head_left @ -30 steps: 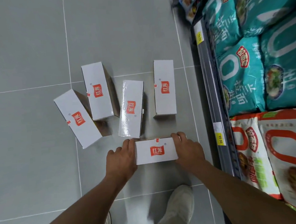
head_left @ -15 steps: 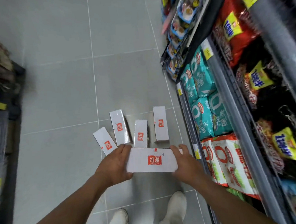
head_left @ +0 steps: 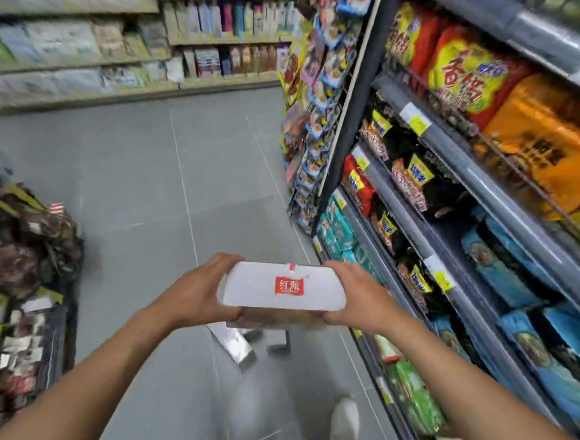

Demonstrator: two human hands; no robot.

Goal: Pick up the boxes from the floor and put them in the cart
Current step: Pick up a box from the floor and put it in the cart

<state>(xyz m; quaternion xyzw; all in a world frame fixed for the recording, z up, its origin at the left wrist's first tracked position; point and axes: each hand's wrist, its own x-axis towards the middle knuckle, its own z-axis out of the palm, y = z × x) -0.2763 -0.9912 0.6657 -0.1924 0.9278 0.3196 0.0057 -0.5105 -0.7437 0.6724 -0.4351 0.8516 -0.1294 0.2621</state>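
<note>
Gray floor tiles [head_left: 136, 203] run down a shop aisle, with snack shelves [head_left: 450, 181] full of bright bags at my 3 o'clock and more shelves far off at 12 o'clock. I hold one white box [head_left: 283, 287] with a red label up in the air in front of me. My left hand [head_left: 197, 295] presses on its left end and my right hand [head_left: 359, 297] presses on its right end, so each grip is wrapped tight around the box. Below the box, at 6 o'clock, I can see bits of other boxes on the floor [head_left: 232, 342], but they are blurry and I cannot count them. My shoes [head_left: 344, 422] are down there too. At 9 o'clock there is a dark thing piled with packets [head_left: 21, 280]; I think it may be the cart, but I cannot tell for sure. I think I am at the carrying step: one box is up, not yet put away. Next I need to turn toward the cart, keep both ends squeezed so the box stays flat, and lower it in gently.
</note>
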